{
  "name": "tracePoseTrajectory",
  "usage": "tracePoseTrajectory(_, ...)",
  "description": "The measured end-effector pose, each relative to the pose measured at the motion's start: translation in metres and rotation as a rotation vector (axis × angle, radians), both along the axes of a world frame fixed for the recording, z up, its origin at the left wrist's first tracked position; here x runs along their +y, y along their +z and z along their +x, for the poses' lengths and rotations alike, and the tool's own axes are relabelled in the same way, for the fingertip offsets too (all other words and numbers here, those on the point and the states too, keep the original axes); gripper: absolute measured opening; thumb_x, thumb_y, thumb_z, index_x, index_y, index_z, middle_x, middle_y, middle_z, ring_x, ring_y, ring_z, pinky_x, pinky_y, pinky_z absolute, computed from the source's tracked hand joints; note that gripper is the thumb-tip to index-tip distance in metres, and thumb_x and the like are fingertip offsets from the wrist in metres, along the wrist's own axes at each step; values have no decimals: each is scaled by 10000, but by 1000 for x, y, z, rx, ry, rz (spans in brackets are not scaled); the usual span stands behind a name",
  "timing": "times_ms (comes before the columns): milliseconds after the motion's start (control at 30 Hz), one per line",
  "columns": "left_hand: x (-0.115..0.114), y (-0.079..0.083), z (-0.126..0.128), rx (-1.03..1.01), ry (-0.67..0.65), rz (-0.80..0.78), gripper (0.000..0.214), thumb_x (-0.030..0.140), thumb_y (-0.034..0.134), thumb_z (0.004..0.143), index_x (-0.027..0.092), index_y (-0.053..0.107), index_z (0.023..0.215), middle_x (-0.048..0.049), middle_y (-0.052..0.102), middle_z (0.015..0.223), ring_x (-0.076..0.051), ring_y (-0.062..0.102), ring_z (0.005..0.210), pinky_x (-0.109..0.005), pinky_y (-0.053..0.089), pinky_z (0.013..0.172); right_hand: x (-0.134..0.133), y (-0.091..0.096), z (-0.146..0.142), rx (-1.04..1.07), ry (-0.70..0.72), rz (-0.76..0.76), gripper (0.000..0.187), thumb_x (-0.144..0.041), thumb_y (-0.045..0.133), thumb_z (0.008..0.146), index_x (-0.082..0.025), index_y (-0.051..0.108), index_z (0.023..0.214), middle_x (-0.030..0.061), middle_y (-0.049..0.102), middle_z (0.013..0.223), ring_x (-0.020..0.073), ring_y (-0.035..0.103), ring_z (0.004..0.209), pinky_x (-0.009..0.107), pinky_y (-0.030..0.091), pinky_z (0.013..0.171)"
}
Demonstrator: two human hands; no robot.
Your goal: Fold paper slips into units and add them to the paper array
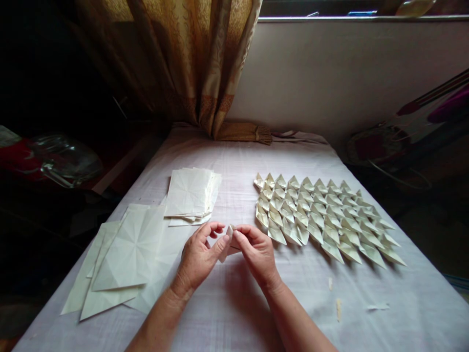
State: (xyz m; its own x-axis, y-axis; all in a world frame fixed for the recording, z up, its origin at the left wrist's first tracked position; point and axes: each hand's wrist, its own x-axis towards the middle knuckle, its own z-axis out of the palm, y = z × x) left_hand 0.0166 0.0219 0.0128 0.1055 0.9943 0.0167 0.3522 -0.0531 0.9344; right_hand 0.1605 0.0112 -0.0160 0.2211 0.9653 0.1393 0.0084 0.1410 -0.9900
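Far left, loose white creased paper sheets (128,249) overlap on the pale lilac cloth (293,303); beyond them, a stack of white square creased papers (186,193). Left hand (200,252): forearm in from bottom edge, angled up and rightward, back of hand showing. Thumb tip on the paper, index curled above with a gap to the thumb; other fingers mostly hidden, can't tell if they back the grip. Small white folded paper piece (227,250) sits between the hands, peak up at the thumb tips, body hanging below them. Right hand (258,252): forearm angled up and leftward, thumb and index pinching the piece near its peak, remaining fingers tucked behind. Right of it, rows of off-white folded paper boats (322,215), well packed.
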Motion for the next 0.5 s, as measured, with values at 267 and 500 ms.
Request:
tracePoseTrajectory(267,0,-8,5,-251,-104,-222,396,533,649,789,138,663,809,-3,601,639,-105,521,550,-202,407,510,1,1,1,-258,-118,234,169,-199,610,813,-216,652,975,57,685,932,161,646,770,255,504,587)
tracePoseTrajectory(500,-4,-4,7,19,-62,-14,246,417,603,854,189,687,814,-14,682,750,-137,601,659,-209,464,607,-2,5,1,-371,-96,295,134,-181,595,841,-223,652,955,84,654,1042,182,627,885,262,507,609)
